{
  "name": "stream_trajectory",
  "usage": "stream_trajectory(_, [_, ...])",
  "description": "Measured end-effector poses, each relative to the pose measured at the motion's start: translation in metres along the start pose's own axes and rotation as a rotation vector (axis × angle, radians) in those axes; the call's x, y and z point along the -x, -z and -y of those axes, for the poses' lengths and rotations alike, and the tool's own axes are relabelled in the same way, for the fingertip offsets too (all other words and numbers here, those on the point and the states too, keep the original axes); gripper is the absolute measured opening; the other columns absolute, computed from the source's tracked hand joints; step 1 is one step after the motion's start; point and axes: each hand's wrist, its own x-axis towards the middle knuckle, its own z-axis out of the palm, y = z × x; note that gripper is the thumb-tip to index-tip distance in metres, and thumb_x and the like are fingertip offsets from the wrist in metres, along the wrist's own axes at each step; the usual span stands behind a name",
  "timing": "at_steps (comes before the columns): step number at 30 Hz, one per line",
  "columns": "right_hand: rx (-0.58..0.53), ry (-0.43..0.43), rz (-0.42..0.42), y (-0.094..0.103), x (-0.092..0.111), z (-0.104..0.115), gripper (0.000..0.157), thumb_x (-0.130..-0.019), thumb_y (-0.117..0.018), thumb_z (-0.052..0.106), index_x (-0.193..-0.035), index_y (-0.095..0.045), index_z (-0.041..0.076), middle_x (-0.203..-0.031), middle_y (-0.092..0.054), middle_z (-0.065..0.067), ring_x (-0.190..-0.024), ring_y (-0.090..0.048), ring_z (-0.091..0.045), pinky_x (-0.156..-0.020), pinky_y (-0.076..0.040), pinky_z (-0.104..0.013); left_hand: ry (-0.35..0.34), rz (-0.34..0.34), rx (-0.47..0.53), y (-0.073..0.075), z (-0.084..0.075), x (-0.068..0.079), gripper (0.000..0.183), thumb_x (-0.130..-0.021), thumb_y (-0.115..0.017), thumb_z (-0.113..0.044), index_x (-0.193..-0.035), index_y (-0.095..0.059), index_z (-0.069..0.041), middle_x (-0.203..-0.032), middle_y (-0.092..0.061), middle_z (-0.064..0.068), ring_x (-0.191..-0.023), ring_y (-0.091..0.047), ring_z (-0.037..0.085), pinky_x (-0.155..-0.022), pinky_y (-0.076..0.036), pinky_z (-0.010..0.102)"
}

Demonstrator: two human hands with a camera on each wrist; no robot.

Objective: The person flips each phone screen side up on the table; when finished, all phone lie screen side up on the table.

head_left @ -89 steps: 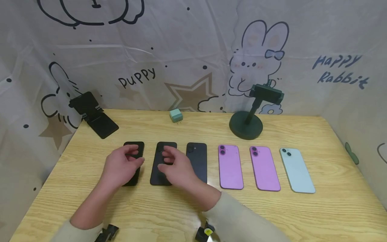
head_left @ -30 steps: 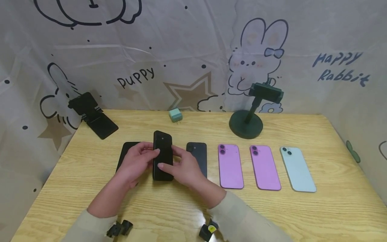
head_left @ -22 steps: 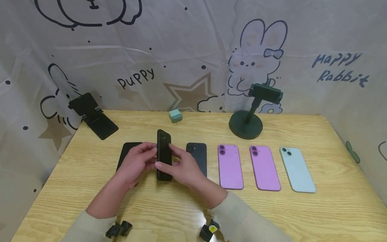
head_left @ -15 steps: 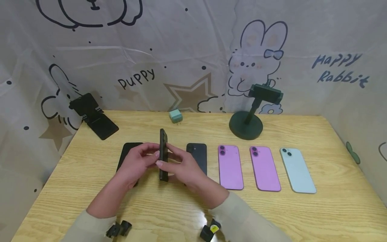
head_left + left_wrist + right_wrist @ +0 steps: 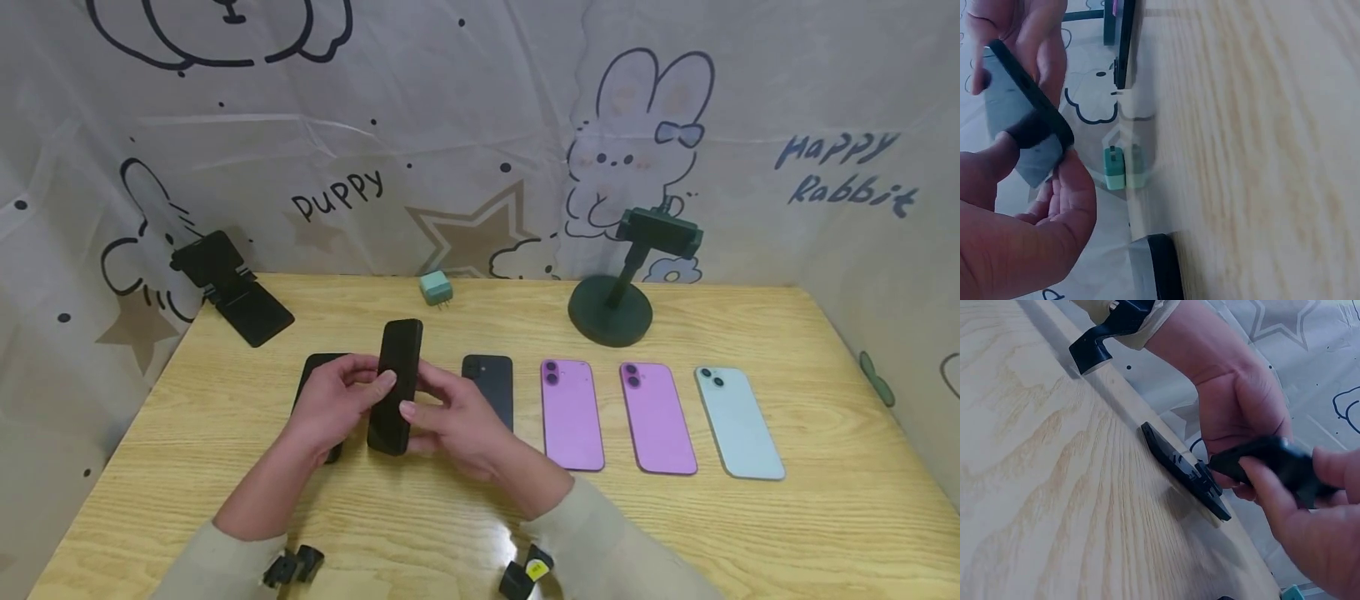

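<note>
A black smartphone (image 5: 397, 383) stands tilted above the table, its glossy front facing the head camera. My left hand (image 5: 333, 404) grips its left edge, thumb on the front and fingers behind. On the opposite edge, my right hand (image 5: 461, 417) pinches the phone, its thumb on the lower front. The left wrist view shows the same phone (image 5: 1029, 119) between both hands; in the right wrist view it is dark and blurred. Partly hidden by my left hand lies another black phone (image 5: 315, 371). A dark phone (image 5: 491, 387) lies just beyond my right hand.
Two pink phones (image 5: 572, 417) and a light blue phone (image 5: 741, 425) continue the row rightward. Behind stand a folding black stand (image 5: 247, 304), a green charger plug (image 5: 437, 287) and a round-based phone holder (image 5: 611, 310). Printed cloth backs the wooden table (image 5: 405, 533).
Both hands have taken up the black phone that lay second from the left. They have turned it from its back, past edge-on, to its front. The other phones lie as before.
</note>
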Motion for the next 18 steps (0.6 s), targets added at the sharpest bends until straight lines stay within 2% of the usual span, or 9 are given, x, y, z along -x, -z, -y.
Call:
stream_trajectory(5, [0.076,0.032,-0.172,0.0017,-0.0034,-0.0008,0.051,-0.095,-0.060,-0.007,-0.142,-0.056,0.012,-0.124,-0.055,-0.018,-0.099,-0.068,-0.035,-0.077,-0.057,-0.047,0.013,-0.035,0.029,0.0015,-0.0017,0.0006,0.055,-0.095,-0.071,-0.031,-0.137,-0.053,0.000,-0.117,-0.060,0.016,-0.100,-0.058,0.026,-0.085,-0.048,0.033])
stream_trajectory(9, [0.161,0.012,-0.313,0.0032,-0.0039,0.0016,0.054,-0.093,-0.063,-0.007,-0.142,-0.054,0.014,-0.117,-0.064,-0.012,-0.093,-0.070,-0.027,-0.074,-0.058,-0.041,0.021,-0.009,0.097,0.0050,-0.0019,0.0016,0.049,-0.097,-0.067,-0.015,-0.140,-0.051,0.001,-0.119,-0.057,0.018,-0.099,-0.056,0.028,-0.078,-0.050,0.028])
stream_trajectory(13, [0.187,0.007,-0.351,0.0046,-0.0047,0.0017,0.054,-0.092,-0.062,-0.010,-0.141,-0.054,0.011,-0.113,-0.068,-0.013,-0.093,-0.069,-0.026,-0.074,-0.058,-0.040,0.000,0.013,0.119,0.0068,0.0006,0.0025,0.046,-0.095,-0.064,-0.003,-0.139,-0.051,0.003,-0.120,-0.055,0.019,-0.098,-0.058,0.028,-0.075,-0.053,0.028])
stream_trajectory(18, [0.219,-0.004,-0.348,0.0061,-0.0056,-0.0003,0.052,-0.093,-0.059,-0.010,-0.142,-0.054,0.005,-0.120,-0.059,-0.016,-0.091,-0.067,-0.026,-0.076,-0.058,-0.040,-0.005,-0.009,0.096,0.0047,0.0067,0.0026,0.052,-0.093,-0.067,0.002,-0.142,-0.050,0.001,-0.116,-0.053,0.018,-0.090,-0.058,0.023,-0.068,-0.050,0.027])
